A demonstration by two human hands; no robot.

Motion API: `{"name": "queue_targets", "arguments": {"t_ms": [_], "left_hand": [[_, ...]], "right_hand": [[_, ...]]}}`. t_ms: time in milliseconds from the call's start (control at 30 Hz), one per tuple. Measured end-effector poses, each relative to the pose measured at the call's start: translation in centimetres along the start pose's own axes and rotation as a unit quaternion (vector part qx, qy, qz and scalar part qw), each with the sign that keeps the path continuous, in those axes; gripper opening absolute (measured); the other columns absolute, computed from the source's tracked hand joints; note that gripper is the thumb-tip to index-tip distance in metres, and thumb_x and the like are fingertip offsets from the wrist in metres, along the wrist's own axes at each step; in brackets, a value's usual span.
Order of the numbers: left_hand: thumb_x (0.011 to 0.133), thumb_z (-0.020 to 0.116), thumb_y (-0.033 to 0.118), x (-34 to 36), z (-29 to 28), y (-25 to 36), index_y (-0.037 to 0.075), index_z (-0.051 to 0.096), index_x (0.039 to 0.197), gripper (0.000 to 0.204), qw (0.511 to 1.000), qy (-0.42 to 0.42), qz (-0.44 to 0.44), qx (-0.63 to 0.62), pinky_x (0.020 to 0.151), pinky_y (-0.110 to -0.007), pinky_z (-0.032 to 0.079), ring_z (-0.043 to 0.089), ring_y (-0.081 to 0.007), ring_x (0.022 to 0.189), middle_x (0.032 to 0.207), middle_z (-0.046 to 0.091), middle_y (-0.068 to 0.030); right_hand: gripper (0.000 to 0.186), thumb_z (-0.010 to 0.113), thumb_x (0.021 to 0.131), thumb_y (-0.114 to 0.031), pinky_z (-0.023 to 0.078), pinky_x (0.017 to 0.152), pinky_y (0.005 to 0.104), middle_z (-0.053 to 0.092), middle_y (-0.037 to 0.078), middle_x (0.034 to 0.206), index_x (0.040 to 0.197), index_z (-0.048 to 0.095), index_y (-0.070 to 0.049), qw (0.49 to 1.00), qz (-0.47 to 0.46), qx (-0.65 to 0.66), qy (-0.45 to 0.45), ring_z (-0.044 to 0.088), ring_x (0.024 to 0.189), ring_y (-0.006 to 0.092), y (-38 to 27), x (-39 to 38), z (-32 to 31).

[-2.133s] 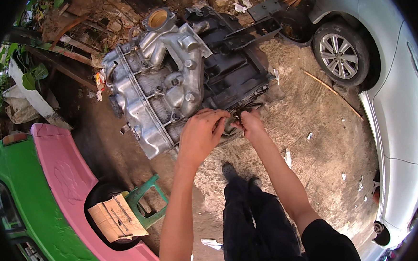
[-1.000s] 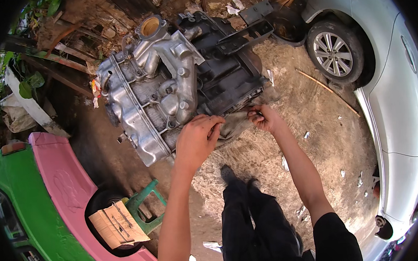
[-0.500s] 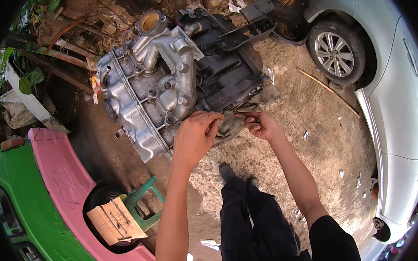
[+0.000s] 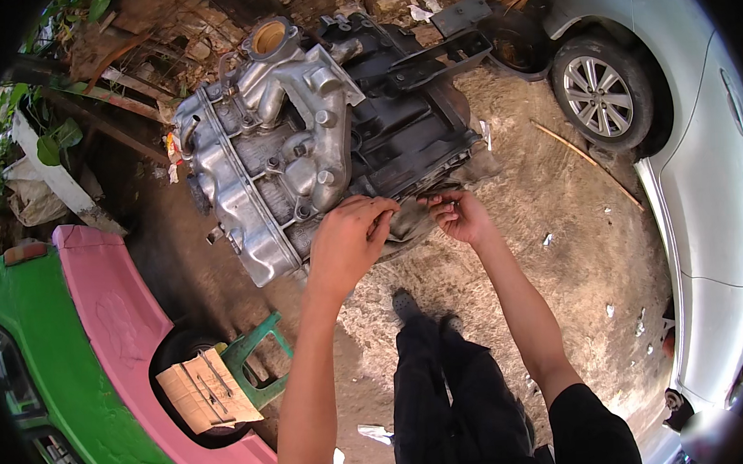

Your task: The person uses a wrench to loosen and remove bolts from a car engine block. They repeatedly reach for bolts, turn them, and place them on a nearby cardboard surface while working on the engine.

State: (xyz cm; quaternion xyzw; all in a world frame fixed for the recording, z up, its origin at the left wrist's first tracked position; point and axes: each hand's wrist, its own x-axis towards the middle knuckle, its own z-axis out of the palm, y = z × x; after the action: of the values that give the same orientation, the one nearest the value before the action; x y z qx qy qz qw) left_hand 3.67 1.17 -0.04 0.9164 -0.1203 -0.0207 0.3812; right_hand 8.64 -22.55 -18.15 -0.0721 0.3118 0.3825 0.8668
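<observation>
A car engine [image 4: 289, 143] with silver metal covers on its left and a dark block on its right lies on its side ahead of me. My left hand [image 4: 351, 240] is at the engine's near edge, its thumb and fingertips pinched together; what they hold, if anything, is hidden. Just to the right, my right hand [image 4: 461, 215] is closed with fingers curled and thumb pressed to them, a small dark thing at the fingertips too small to name. A grey-brown cloth [image 4: 409, 223] lies beneath the engine's edge, between and below my hands.
At the lower left, a cardboard sheet [image 4: 196, 396] with several thin metal tools lies by a green plastic stool [image 4: 265, 362]. A pink and green vehicle [image 4: 112, 307] stands left, a silver car [image 4: 701, 203] right. A thin stick [image 4: 589, 166] and paper scraps lie on the floor.
My right hand's fingers have turned and curled slightly, and the hand has shifted a little to the left. My left hand keeps its pinch at nearly the same spot. The view has moved slightly.
</observation>
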Motion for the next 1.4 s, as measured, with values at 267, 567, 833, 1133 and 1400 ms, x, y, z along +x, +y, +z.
{"name": "queue_targets", "arguments": {"t_ms": [267,567,833,1133,1400], "left_hand": [[0.090,0.068,0.005,0.2,0.0,-0.1,0.007,0.074,0.104,0.016,1.000,0.001,0.008,0.002,0.073,-0.044,0.053,0.065,-0.0308,0.077,0.079,0.065,-0.0116],[0.091,0.069,0.002,0.2,0.0,-0.4,0.004,0.076,0.106,0.016,0.999,0.004,0.033,0.022,0.061,-0.035,0.054,0.069,-0.0255,0.074,0.093,0.074,-0.0120],[0.092,0.069,0.003,0.3,-0.1,-0.4,0.004,0.076,0.105,0.015,0.999,0.003,0.038,0.024,0.060,-0.035,0.054,0.069,-0.0251,0.075,0.093,0.074,-0.0116],[0.089,0.069,0.003,0.2,0.0,-0.1,0.005,0.074,0.103,0.016,1.000,0.009,0.029,-0.004,0.072,-0.043,0.053,0.064,-0.0305,0.075,0.074,0.063,-0.0119],[0.090,0.068,0.004,0.1,-0.1,0.1,0.005,0.075,0.103,0.015,1.000,0.000,0.014,0.001,0.073,-0.043,0.052,0.063,-0.0301,0.075,0.073,0.062,-0.0115]], "right_hand": [[0.030,0.046,0.106,-0.008,0.039,0.051,0.0217,0.056,0.006,0.086,0.121,0.052,0.017,0.998,-0.023,-0.034,0.056,0.049,0.064,0.0096,-0.1,0.5,0.6],[0.013,0.066,0.098,0.001,0.046,0.057,0.0283,0.071,0.011,0.092,0.102,0.054,-0.002,0.941,-0.223,-0.223,0.124,0.055,0.067,0.0137,6.8,4.8,-0.3],[0.012,0.055,0.107,-0.006,0.046,0.056,0.0288,0.066,0.012,0.092,0.116,0.055,0.002,0.871,-0.347,-0.301,0.175,0.056,0.066,0.0135,10.3,5.5,-1.9],[0.040,0.041,0.112,-0.020,0.037,0.050,0.0238,0.051,0.001,0.077,0.136,0.059,0.006,0.959,-0.149,-0.216,0.107,0.040,0.057,0.0081,5.8,1.5,-2.4],[0.049,0.036,0.107,-0.013,0.030,0.038,0.0169,0.047,0.001,0.074,0.143,0.044,0.019,0.994,0.053,-0.096,0.026,0.039,0.055,0.0051,-1.3,1.6,-1.0]]}}
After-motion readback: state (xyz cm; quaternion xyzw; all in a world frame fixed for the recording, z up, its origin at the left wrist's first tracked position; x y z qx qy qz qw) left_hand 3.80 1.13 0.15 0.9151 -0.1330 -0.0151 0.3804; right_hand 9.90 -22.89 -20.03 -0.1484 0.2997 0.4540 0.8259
